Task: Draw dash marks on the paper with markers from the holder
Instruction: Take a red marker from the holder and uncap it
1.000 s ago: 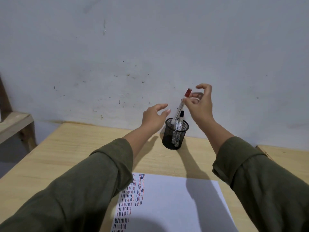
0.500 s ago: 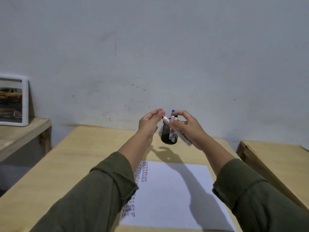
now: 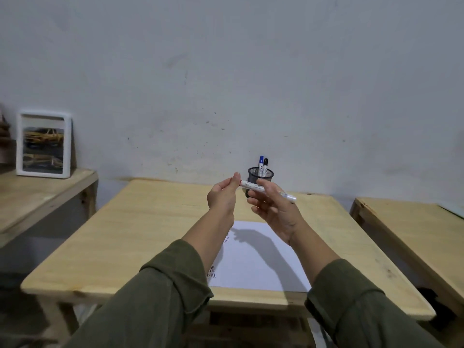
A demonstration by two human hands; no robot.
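My right hand point(image 3: 273, 209) holds a white marker point(image 3: 253, 187) across its fingers, above the wooden table point(image 3: 140, 229). My left hand point(image 3: 223, 197) pinches the marker's red-capped left end with thumb and fingertips. Behind the hands stands a black mesh holder point(image 3: 262, 175) with a blue-capped marker point(image 3: 261, 163) and a black-capped marker point(image 3: 265, 165) upright in it. A white sheet of paper point(image 3: 253, 259) lies on the table below my arms, with rows of short dashes along its left edge, partly hidden by my left forearm.
A white-framed picture point(image 3: 44, 144) leans on the wall on a side bench point(image 3: 37, 194) at the left. Another wooden table point(image 3: 411, 237) stands at the right, with a gap between the two tables. A plain grey wall rises behind the tables.
My right hand lifted the red-capped marker out of the holder and brought it nearer and lower. My left hand came onto its capped end. The view drew back from the table.
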